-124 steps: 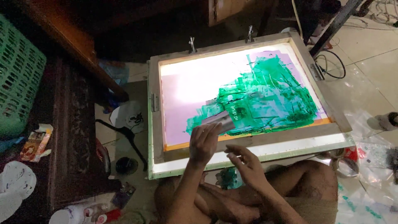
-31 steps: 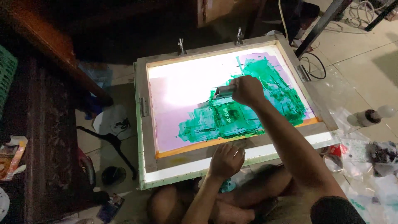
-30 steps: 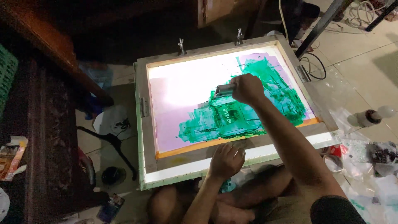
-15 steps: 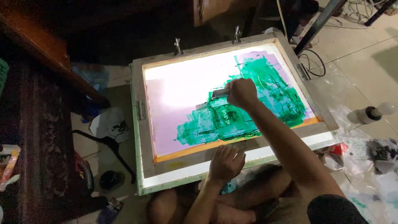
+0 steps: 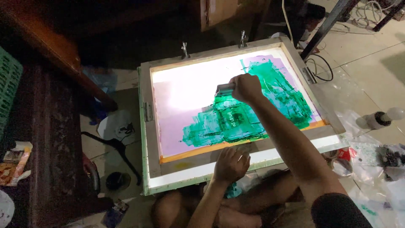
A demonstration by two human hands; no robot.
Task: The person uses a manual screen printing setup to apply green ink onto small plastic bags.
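My right grip [image 5: 246, 87] clenches a scraper [image 5: 225, 89] on the lit screen [image 5: 190, 105]; left grip [image 5: 230, 164] presses flat on the frame [image 5: 145, 139] below. Uneven pressure risks streaking green emulsion [image 5: 236, 120].

From my feed, I see two bare arms with no watch strap, ring or glove on either. The right hand [image 5: 246, 87] and left hand [image 5: 230, 164] are uncovered, as are both forearms. A dark, short sleeve [image 5: 337, 210] covers the right upper arm, ending above the elbow. Below, my view catches bare knees [image 5: 168, 209], with no trouser fabric over them.
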